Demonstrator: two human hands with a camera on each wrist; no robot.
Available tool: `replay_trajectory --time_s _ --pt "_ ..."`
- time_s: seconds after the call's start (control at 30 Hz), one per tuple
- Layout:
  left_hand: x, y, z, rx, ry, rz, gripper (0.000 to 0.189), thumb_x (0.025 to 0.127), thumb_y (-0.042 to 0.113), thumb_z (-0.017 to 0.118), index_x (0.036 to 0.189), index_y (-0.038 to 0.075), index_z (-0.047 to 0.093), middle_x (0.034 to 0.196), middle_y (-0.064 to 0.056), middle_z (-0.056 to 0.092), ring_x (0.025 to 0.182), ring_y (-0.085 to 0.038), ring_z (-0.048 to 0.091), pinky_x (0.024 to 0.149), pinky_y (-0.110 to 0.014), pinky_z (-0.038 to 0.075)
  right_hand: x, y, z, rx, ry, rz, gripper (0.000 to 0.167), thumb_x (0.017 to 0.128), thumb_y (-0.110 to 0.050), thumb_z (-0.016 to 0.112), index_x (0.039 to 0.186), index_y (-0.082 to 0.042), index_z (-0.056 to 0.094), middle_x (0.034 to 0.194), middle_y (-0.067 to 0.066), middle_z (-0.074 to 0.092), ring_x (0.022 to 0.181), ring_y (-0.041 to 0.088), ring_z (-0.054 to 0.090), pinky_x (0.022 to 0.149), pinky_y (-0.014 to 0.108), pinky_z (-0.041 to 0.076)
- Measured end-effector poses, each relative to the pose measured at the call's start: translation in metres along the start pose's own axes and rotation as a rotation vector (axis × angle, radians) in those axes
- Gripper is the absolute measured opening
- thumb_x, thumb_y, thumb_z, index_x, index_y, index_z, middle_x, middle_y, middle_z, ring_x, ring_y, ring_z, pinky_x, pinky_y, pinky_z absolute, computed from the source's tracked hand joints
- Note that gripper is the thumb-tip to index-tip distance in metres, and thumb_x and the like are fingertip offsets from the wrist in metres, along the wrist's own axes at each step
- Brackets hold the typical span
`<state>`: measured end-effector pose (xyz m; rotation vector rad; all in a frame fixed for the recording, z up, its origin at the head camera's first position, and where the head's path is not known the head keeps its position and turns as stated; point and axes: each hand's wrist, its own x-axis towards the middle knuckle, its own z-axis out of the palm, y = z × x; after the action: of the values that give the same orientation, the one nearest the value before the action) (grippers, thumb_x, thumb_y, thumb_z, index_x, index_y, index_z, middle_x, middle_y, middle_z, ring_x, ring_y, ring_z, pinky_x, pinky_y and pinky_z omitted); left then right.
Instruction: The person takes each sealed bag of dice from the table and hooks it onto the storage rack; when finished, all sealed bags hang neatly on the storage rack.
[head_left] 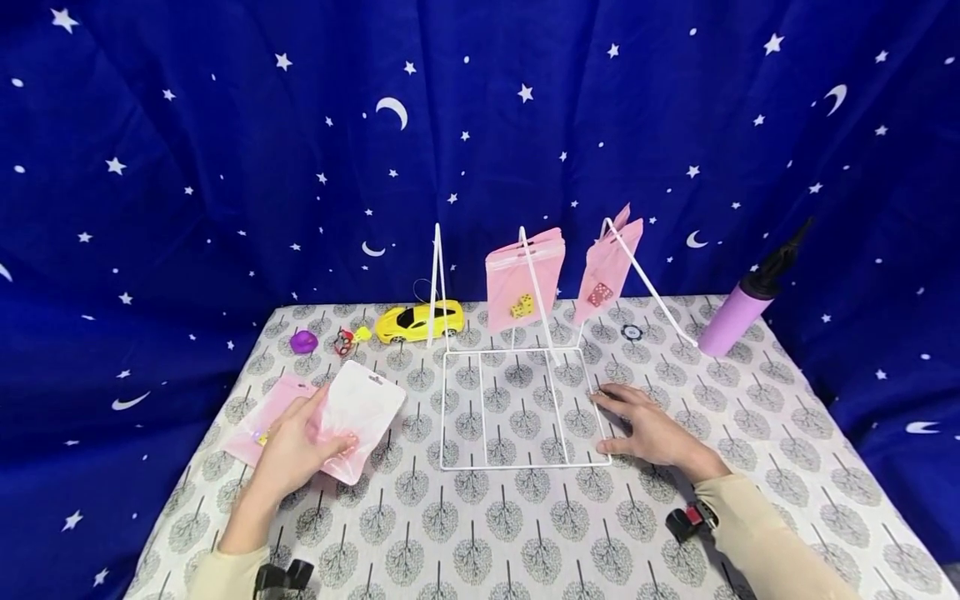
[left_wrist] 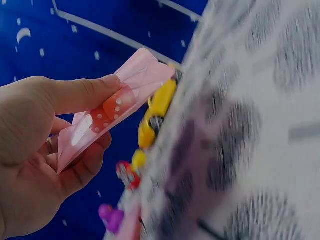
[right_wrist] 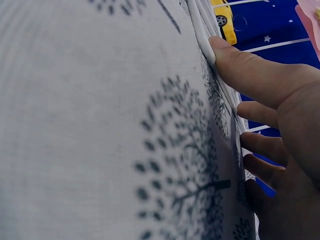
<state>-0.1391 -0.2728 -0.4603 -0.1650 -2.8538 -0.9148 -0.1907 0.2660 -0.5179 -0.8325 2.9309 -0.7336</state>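
My left hand (head_left: 291, 446) pinches a small pink-and-white zip bag (head_left: 369, 410), thumb on its near face and fingers behind. Orange dice (left_wrist: 111, 107) with white dots show through the bag in the left wrist view. Below that hand, another pink bag (head_left: 251, 421) lies on the table. A white wire rack (head_left: 525, 467) stands at the middle; my right hand (head_left: 651, 423) rests at the right side of its base, fingers loosely extended, thumb at the front corner. On the rack's arms hang pink bags, one with yellow dice (head_left: 522, 307), another with red dice (head_left: 600, 294).
Behind the left hand are a purple toy (head_left: 303, 342), a small red-and-yellow trinket (head_left: 345, 341) and a yellow toy car (head_left: 405, 323). A round chip (head_left: 632, 332) and a purple hand pump (head_left: 731, 321) stand at the right. A blue starry curtain (head_left: 300, 167) hangs behind the patterned tablecloth.
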Motion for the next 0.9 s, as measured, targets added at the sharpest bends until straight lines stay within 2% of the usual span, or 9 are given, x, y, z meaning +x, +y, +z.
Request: replay_trajectory --time_s 0.03,0.1,0.17,0.3,0.37,0.57,0.7,0.8,0.9 --pt "-0.002 0.007 -0.001 -0.008 0.004 0.011 0.096 0.074 0.037 0.084 0.148 0.000 0.036 0.110 -0.018 0.061 0.082 -0.029 0.060 0.072 -0.041 0.056 0.000 0.000 0.000 0.002 -0.001 0.000 0.086 0.073 -0.047 0.080 0.142 -0.006 0.050 0.150 0.026 0.036 0.136 0.050 0.031 0.102 0.075 0.029" --pt "-0.006 0.020 -0.002 -0.024 0.016 0.039 0.094 0.073 0.033 0.084 0.148 0.000 0.038 0.094 -0.009 0.057 0.067 -0.015 0.050 0.055 -0.028 0.051 0.000 0.000 0.000 0.005 0.000 0.000 0.085 0.073 -0.047 0.080 0.141 -0.007 0.050 0.150 0.026 0.037 0.136 0.050 0.031 0.102 0.075 0.029" --pt "-0.010 0.033 -0.003 -0.047 0.030 0.073 0.093 0.072 0.029 0.085 0.147 -0.001 0.039 0.086 -0.004 0.053 0.062 -0.010 0.046 0.048 -0.022 0.046 0.001 -0.001 0.000 0.006 0.004 -0.004 0.085 0.073 -0.047 0.080 0.141 -0.006 0.050 0.149 0.026 0.037 0.136 0.050 0.032 0.101 0.075 0.030" --pt "-0.019 0.056 -0.007 -0.065 0.075 0.147 0.094 0.067 0.024 0.089 0.145 0.001 0.042 0.084 0.001 0.051 0.063 -0.006 0.045 0.048 -0.019 0.045 0.001 -0.001 0.000 0.005 0.017 -0.018 0.084 0.073 -0.047 0.080 0.140 -0.005 0.051 0.147 0.028 0.039 0.133 0.051 0.035 0.100 0.075 0.032" --pt "-0.023 0.067 -0.009 -0.056 0.104 0.203 0.094 0.065 0.023 0.089 0.145 0.001 0.044 0.083 0.003 0.051 0.064 -0.004 0.045 0.050 -0.019 0.045 0.001 -0.001 0.000 0.002 0.019 -0.024 0.083 0.074 -0.048 0.079 0.139 -0.004 0.051 0.147 0.029 0.040 0.132 0.051 0.036 0.099 0.075 0.032" --pt "-0.034 0.092 -0.015 -0.076 0.249 0.432 0.095 0.059 0.022 0.089 0.142 0.001 0.047 0.081 0.007 0.050 0.069 -0.001 0.041 0.058 -0.014 0.041 0.000 -0.002 0.001 -0.010 0.014 -0.023 0.084 0.075 -0.049 0.078 0.140 -0.004 0.051 0.147 0.028 0.039 0.132 0.051 0.036 0.098 0.076 0.032" --pt "-0.038 0.107 -0.020 -0.152 0.328 0.554 0.088 0.069 0.037 0.085 0.140 -0.002 0.048 0.083 0.002 0.052 0.067 -0.003 0.041 0.059 -0.012 0.038 -0.001 -0.001 0.001 -0.009 0.021 -0.022 0.083 0.074 -0.047 0.080 0.140 -0.005 0.051 0.147 0.028 0.040 0.132 0.051 0.036 0.098 0.076 0.032" --pt "-0.039 0.118 -0.023 -0.203 0.391 0.632 0.083 0.080 0.048 0.074 0.137 -0.007 0.050 0.087 -0.003 0.057 0.064 -0.004 0.043 0.059 -0.013 0.040 -0.001 0.000 0.001 -0.007 0.022 -0.019 0.084 0.073 -0.046 0.080 0.140 -0.006 0.051 0.147 0.027 0.039 0.133 0.051 0.035 0.099 0.076 0.032" --pt "-0.037 0.126 -0.025 -0.230 0.450 0.689 0.083 0.083 0.051 0.070 0.133 -0.012 0.050 0.088 -0.006 0.058 0.062 -0.004 0.044 0.056 -0.013 0.041 -0.001 0.000 0.001 0.000 0.015 -0.013 0.084 0.073 -0.046 0.080 0.141 -0.006 0.050 0.148 0.027 0.038 0.134 0.050 0.034 0.099 0.077 0.031"
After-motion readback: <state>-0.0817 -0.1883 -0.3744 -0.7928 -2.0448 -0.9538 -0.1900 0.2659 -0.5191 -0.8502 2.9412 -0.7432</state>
